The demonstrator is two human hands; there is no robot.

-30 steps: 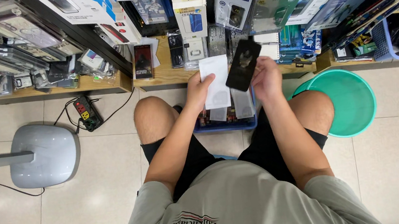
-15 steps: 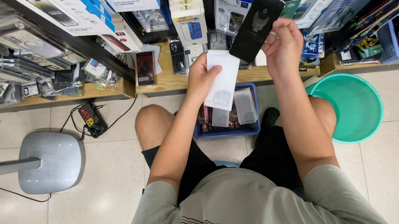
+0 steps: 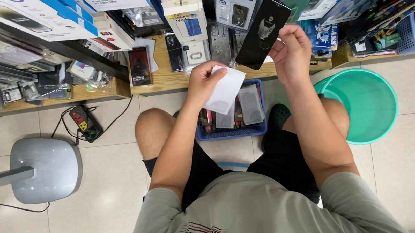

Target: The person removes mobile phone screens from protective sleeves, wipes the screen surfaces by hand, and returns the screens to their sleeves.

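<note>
The right hand [image 3: 291,52] pinches a black phone-sized pack [image 3: 262,33], long axis tilted up-right. The left hand [image 3: 207,82] grips a white sleeve [image 3: 225,91] above a blue basket [image 3: 230,132].

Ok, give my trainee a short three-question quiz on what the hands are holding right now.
1. True or false: the right hand holds a flat black packet raised in front of the shelf.
2. What does the left hand hold? A) a white sleeve B) a power strip C) a green cup
3. Fill in: directly below the white sleeve, on the floor between the knees, sits a blue ____.

Key:
1. True.
2. A.
3. Basket; the green bucket stands apart, on the person's right.
</note>
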